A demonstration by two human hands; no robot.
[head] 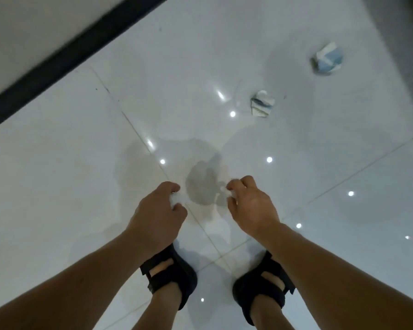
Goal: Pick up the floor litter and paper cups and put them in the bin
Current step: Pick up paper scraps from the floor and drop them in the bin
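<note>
Two crushed white-and-blue paper cups lie on the glossy white tiled floor: a smaller paper cup (262, 104) ahead of me to the right, and a larger paper cup (327, 58) farther off at the upper right. My left hand (158, 211) grips a small white scrap of paper (177, 198) in curled fingers. My right hand (250, 204) pinches another white scrap (227, 192). Both hands hang above the floor in front of my feet. No bin is in view.
I stand in black sandals (171, 270) on the white tiled floor (81, 175). A pale wall with a black skirting strip (65, 59) runs diagonally at the upper left. A grey surface (401, 32) edges the upper right. Ceiling lights reflect in the tiles.
</note>
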